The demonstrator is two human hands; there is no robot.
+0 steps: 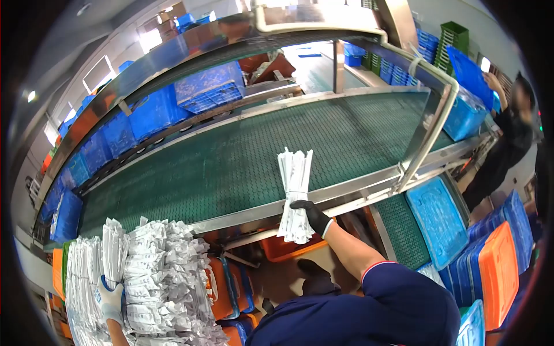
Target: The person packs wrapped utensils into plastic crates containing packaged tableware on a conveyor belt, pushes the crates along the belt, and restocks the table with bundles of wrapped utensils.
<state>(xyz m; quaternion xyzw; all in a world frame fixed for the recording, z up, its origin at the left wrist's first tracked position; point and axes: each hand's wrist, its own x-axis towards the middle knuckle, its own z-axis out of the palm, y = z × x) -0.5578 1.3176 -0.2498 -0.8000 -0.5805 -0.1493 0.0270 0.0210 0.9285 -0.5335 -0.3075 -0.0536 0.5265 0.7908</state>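
My right hand (311, 217), in a black glove, is closed around a tied bundle of long, thin white packets (295, 179). It holds the bundle up at the near rail of the green conveyor belt (231, 155). At the lower left, my left hand (109, 297), in a white and blue glove, is wrapped round the lower part of another white bundle (115, 248). That bundle rests on a large stack of similar packet bundles (161, 277). The palm side of the left hand is hidden.
A metal frame (430, 135) rises over the belt. Blue crates (156, 109) line its far side. At right are a blue lid (437, 222), an orange crate (499, 277) and a person (508, 132) handling a blue lid. Orange and blue crates (231, 288) stand below the belt.
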